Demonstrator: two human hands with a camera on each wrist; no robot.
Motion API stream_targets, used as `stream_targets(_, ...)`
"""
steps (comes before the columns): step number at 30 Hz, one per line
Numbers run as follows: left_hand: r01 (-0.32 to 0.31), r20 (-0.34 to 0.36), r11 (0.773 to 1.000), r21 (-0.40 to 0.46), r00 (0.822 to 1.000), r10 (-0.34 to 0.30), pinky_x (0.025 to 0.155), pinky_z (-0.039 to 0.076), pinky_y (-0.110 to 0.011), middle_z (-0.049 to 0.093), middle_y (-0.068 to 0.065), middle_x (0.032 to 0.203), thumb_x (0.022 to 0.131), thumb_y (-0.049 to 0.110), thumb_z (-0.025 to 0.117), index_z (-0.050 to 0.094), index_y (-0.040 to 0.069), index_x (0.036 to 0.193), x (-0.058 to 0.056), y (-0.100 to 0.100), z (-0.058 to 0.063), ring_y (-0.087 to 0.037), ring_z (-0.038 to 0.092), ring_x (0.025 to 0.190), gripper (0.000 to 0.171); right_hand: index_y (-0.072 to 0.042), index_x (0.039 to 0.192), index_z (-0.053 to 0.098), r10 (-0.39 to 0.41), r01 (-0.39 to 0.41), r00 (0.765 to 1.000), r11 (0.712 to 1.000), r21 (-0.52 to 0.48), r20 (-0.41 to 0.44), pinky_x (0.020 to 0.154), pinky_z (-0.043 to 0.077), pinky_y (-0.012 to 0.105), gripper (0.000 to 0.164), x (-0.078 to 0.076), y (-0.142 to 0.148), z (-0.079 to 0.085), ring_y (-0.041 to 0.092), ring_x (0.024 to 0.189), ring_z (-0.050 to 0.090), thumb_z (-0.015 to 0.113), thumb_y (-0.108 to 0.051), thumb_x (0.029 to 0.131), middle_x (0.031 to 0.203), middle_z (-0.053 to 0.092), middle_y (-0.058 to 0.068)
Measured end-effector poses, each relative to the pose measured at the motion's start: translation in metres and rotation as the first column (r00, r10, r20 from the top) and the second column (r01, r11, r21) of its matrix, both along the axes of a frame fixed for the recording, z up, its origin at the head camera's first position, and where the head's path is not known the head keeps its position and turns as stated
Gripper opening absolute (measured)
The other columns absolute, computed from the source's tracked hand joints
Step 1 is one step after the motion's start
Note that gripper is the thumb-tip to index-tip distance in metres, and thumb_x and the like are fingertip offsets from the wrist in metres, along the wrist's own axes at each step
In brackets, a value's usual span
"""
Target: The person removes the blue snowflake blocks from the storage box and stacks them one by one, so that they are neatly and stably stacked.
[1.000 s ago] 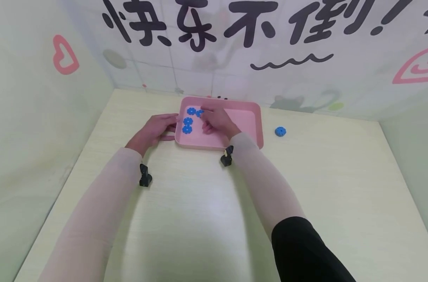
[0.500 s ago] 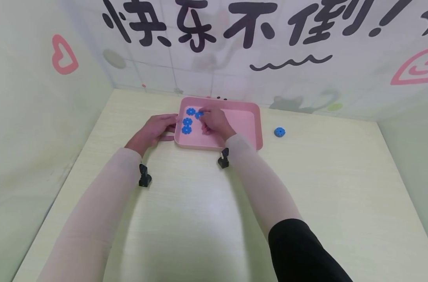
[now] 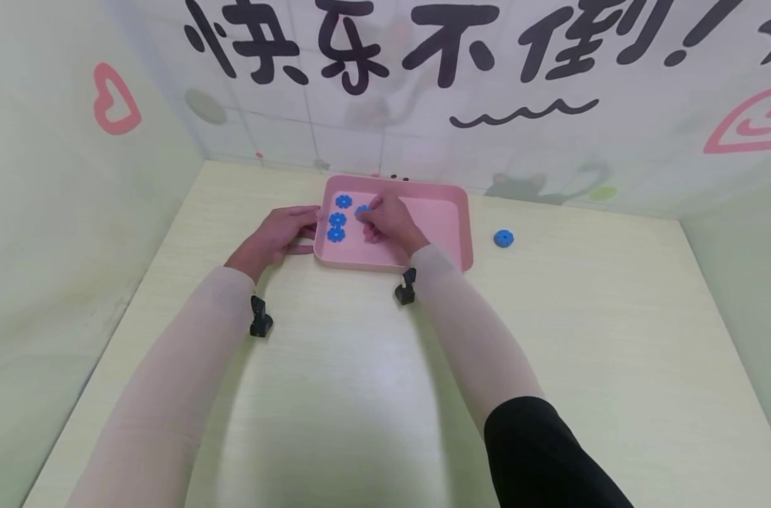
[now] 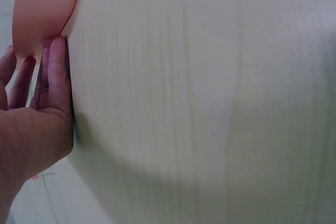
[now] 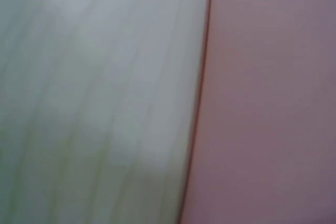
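Note:
In the head view, my right hand (image 3: 391,220) is over a pink tray (image 3: 445,247). Its thumb and index finger pinch a blue snowflake disc (image 3: 362,212), partly covered by the fingers. Left of it in the tray lie three more notched blue discs: a far one (image 3: 343,202), a middle one (image 3: 337,219) and a near one (image 3: 336,234), the last two touching or nearly so. My left hand (image 3: 285,231) rests on the table with its fingers extended against the tray's left wall. The left wrist view shows these fingertips (image 4: 55,45) at the tray wall (image 4: 44,9). No hand shows in the right wrist view.
Another blue disc or small stack of discs (image 3: 504,238) lies on the table, right of the tray. A pale wood table (image 3: 334,381) extends toward me. Printed cloth walls (image 3: 398,141) stand behind the tray and at both sides.
The blue disc at my right hand has shifted slightly right and nearer, away from the far-left disc. My right index finger has gone from extended to curled. The left hand stays put.

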State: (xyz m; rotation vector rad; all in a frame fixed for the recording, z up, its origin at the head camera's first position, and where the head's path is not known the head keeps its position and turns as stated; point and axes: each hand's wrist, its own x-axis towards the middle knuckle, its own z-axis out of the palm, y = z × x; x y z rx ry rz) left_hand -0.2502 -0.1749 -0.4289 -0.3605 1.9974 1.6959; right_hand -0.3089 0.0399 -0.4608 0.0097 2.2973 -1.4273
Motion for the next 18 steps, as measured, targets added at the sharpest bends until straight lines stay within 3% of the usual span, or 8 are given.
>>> stream_targets(8,-0.008,-0.006,1.000,0.009,1.000,0.008,0.084,0.058,-0.033,0.059,-0.007,0.114,0.100,0.034,0.054,0.049,0.020,0.144,-0.0016,-0.0011,-0.0021,-0.016,0.060,0.096,0.046,-0.001,0.091,0.060,0.046,-0.046,0.999,0.999,-0.007,0.001,0.055,0.057,0.025,0.021,-0.0022,0.0036,0.0009,0.014,0.054,0.062,0.063,-0.021,0.096,0.069,0.063,0.008)
stream_targets(15,-0.004,-0.006,1.000,0.017,1.000,0.004,0.084,0.058,-0.033,0.059,-0.009,0.116,0.100,0.034,0.054,0.050,0.020,0.144,-0.0019,-0.0015,-0.0035,-0.018,0.060,0.099,0.046,0.003,0.117,0.059,0.093,-0.092,0.995,0.995,-0.040,0.032,0.059,0.059,0.026,0.028,-0.0018,0.0068,0.0054,0.014,0.056,0.064,0.063,-0.016,0.096,0.073,0.065,0.010)
stream_targets(18,-0.002,-0.003,1.000,0.019,1.000,0.002,0.084,0.058,-0.033,0.059,-0.009,0.117,0.101,0.034,0.053,0.049,0.019,0.144,-0.0017,-0.0015,-0.0036,-0.018,0.060,0.100,0.046,0.001,0.120,0.061,0.111,-0.111,0.994,0.994,-0.026,0.018,0.061,0.059,0.027,0.029,0.0006,0.0079,0.0080,0.015,0.057,0.065,0.062,-0.016,0.097,0.075,0.066,0.011)
